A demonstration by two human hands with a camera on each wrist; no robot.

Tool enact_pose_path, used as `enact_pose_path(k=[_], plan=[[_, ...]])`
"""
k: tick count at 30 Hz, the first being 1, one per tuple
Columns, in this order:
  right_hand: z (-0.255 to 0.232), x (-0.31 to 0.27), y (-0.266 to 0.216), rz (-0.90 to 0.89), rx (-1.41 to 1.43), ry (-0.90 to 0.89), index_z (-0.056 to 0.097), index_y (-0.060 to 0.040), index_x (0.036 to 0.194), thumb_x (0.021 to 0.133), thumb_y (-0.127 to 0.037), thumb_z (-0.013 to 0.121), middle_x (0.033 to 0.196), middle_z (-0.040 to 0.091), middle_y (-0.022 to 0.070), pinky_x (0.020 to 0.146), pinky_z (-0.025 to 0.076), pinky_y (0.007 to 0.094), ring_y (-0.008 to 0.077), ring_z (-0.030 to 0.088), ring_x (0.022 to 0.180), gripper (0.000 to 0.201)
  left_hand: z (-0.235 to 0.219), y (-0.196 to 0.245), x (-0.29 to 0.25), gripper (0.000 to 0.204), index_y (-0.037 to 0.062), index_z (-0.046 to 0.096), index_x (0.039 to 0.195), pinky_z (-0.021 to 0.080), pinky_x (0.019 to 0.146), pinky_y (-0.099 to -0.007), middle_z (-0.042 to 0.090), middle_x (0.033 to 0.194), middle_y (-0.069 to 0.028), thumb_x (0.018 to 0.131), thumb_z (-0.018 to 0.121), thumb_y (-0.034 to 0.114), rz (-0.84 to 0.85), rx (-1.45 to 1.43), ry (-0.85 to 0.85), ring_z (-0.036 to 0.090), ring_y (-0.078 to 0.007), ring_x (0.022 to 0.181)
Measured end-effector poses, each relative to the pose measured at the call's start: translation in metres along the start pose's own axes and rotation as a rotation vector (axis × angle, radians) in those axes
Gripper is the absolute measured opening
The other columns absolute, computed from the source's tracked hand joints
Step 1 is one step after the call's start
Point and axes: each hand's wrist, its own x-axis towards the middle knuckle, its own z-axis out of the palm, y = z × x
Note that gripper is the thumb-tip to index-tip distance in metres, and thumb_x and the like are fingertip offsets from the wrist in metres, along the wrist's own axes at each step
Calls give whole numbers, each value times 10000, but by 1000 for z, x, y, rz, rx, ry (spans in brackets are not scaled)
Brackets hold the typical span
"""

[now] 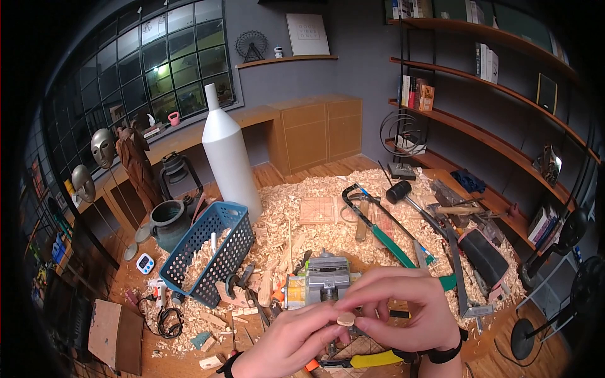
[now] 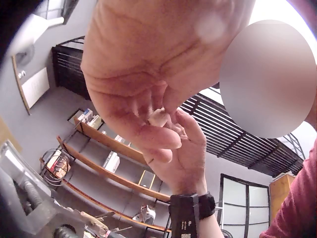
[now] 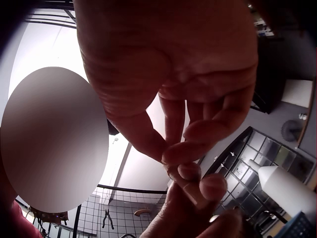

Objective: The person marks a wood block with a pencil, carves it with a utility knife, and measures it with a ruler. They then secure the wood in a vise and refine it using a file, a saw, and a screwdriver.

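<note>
A small pale wooden piece (image 1: 345, 319) with a rounded flat end sits between both hands near the front of the bench. My left hand (image 1: 293, 334) pinches it from the left, its fingers partly covering it. From the other side my right hand (image 1: 403, 309) holds it between thumb and fingertips. In the left wrist view the wooden piece (image 2: 158, 117) shows between the fingers, with the right hand (image 2: 185, 153) meeting the left. Just behind the hands stands a grey bench vise (image 1: 328, 275), its lower part hidden by them.
Wood shavings (image 1: 283, 201) cover much of the bench. A blue basket (image 1: 211, 252) and a tall white bottle-shaped vase (image 1: 230, 157) stand left. A green-handled saw (image 1: 391, 242), a mallet (image 1: 399, 192) and a metal square (image 1: 463, 283) lie right. A yellow handle (image 1: 378, 359) lies below the hands.
</note>
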Motion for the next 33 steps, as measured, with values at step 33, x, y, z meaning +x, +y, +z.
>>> enact_pose_path(k=[33], plan=[[1, -2, 3, 44, 18, 17, 695, -15, 1142, 809, -2, 735, 781, 664, 3, 513, 423, 193, 41, 557, 604, 335, -3, 18, 1, 140, -10, 628, 1084, 557, 687, -299, 726, 821, -87, 969, 574, 48, -174, -130, -75, 718, -186, 758]])
